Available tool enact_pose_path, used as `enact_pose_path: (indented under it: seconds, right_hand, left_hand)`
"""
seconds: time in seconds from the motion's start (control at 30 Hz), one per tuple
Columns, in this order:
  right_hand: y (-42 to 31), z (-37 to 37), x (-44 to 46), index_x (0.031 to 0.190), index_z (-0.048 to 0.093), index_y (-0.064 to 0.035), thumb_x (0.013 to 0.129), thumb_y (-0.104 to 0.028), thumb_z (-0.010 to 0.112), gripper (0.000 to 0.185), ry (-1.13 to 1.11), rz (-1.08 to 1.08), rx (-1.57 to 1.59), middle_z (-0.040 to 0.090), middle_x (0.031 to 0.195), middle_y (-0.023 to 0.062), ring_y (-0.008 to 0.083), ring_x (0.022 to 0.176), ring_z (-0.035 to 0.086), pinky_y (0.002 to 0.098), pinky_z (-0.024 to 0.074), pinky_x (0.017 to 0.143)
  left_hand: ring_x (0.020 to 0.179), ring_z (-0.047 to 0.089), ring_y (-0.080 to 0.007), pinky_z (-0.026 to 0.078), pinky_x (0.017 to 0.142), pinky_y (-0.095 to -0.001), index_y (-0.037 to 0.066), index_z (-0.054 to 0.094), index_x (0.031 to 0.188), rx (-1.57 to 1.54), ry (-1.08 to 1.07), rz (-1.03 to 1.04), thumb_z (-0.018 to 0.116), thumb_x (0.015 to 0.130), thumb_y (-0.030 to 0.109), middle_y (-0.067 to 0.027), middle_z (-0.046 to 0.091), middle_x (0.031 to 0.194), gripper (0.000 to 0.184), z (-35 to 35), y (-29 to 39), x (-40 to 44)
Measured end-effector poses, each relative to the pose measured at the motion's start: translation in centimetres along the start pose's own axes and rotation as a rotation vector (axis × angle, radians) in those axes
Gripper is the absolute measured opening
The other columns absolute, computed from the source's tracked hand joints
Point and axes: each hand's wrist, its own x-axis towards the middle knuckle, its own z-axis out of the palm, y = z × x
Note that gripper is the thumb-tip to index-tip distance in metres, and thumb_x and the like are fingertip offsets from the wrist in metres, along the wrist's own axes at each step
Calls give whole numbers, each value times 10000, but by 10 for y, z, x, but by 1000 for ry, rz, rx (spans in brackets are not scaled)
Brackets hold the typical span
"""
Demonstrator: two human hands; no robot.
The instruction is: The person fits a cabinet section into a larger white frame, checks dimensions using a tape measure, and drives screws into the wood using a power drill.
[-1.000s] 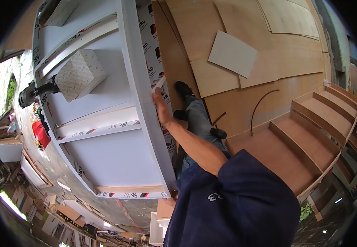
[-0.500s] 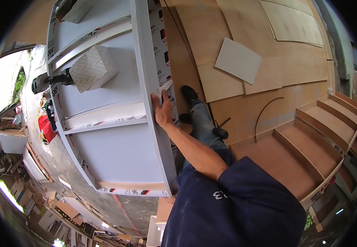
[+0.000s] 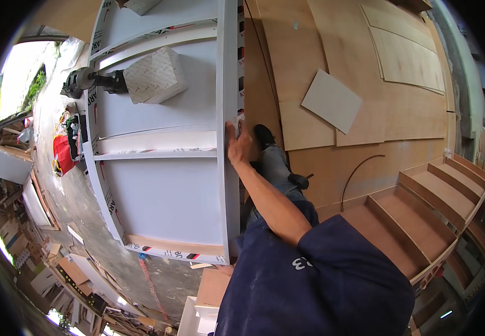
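A large white frame [image 3: 228, 185] with crosspieces and pale panels lies to my left, lettered film on parts of its rails. My right hand [image 3: 239, 147] is closed over its long near rail, thumb and fingers on either side. A small whitish piece shows by those fingertips; I cannot make out whether it is held. Only a bit of my left hand [image 3: 226, 270] shows, at the frame's lower corner beside a thin light strip [image 3: 202, 265]; its fingers are hidden. On the frame sits a paper-wrapped block [image 3: 155, 75], with a dark power tool [image 3: 80, 82] beside it.
Plywood sheets [image 3: 360, 61] and a loose pale square board [image 3: 332, 102] lie past my feet. A divided wooden carcass [image 3: 399, 224] is at my right. A curved dark strip [image 3: 354, 176] lies nearby. Beyond the frame are a red bag [image 3: 62, 154] and stacked offcuts.
The frame and my right hand on it appear further right and slightly lower. Less of the frame's lettered outer side shows. The view has shifted as well.
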Motion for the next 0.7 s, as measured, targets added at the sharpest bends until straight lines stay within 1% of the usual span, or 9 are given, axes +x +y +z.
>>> enact_pose_path:
  seconds: [0.03, 0.1, 0.23, 0.3, 0.33, 0.4, 0.43, 0.5, 0.7]
  right_hand:
    - [-1, -2, -3, 1256, 509, 97, 931, -368, 612, 576, -10, -12, -6, 642, 1077, 292, 415, 1007, 619, 420, 473, 887]
    - [-14, -7, -4, 1268, 515, 98, 913, -403, 629, 624, -4, 157, -17, 629, 1121, 302, 409, 1069, 602, 415, 460, 929]
    - [-4, 3, -3, 1286, 516, 91, 890, -401, 660, 648, 24, 194, -157, 636, 1126, 294, 405, 1041, 620, 411, 476, 924]
    - [-5, 7, 1, 1258, 545, 86, 866, -353, 702, 609, 93, 93, 0, 674, 1006, 248, 350, 919, 656, 391, 501, 837]
    - [-5, 6, 1, 1258, 545, 86, 866, -353, 702, 609, 93, 88, 4, 674, 1006, 248, 350, 919, 656, 391, 501, 837]
    - [-9, 1, 2, 1150, 600, 81, 846, -260, 737, 478, 56, 194, 101, 664, 826, 160, 260, 738, 627, 362, 494, 712]
    - [-9, 1, 1, 1150, 600, 81, 846, -260, 737, 478, 56, 193, 101, 664, 826, 160, 260, 738, 627, 362, 494, 712]
    - [-7, 9, 1, 1011, 625, 67, 826, -189, 755, 342, 181, 130, 142, 601, 707, 89, 184, 645, 548, 339, 453, 628]
    - [-6, 4, 4, 916, 650, 65, 813, -189, 782, 305, 148, 160, 213, 589, 695, 51, 151, 638, 528, 302, 442, 623]
  left_hand:
    - [1213, 494, -311, 424, 983, -527, 125, 496, 1339, -7, 2, -5, 447, 945, 491, -98, 530, 1332, 540, -2, 1, 1]
    - [1216, 493, -312, 422, 986, -528, 125, 497, 1340, -22, -2, -7, 446, 945, 493, -98, 529, 1334, 543, -3, -2, 2]
    - [1222, 490, -313, 418, 992, -529, 126, 498, 1342, -37, -3, -6, 444, 943, 497, -97, 529, 1338, 547, -8, -3, 1]
    - [1224, 489, -313, 416, 995, -529, 126, 499, 1343, -41, -4, 1, 443, 942, 498, -97, 528, 1339, 550, -9, -3, 1]
    - [1226, 488, -314, 415, 996, -530, 126, 499, 1343, -41, -6, 2, 442, 942, 499, -97, 528, 1340, 551, -9, -3, 1]
    - [1228, 486, -314, 412, 999, -530, 126, 500, 1344, -43, -7, 4, 441, 941, 501, -97, 528, 1342, 553, -10, -4, 1]
    - [1230, 486, -314, 411, 1001, -531, 126, 500, 1345, -45, -7, 3, 441, 941, 502, -97, 527, 1343, 555, -10, -4, 1]
    - [1233, 484, -315, 409, 1004, -531, 127, 500, 1346, -46, -11, 5, 439, 940, 504, -97, 527, 1345, 557, -8, -5, 1]
    - [1241, 480, -317, 403, 1013, -533, 127, 502, 1348, -44, -10, 15, 436, 938, 509, -96, 526, 1351, 565, -12, -8, 1]
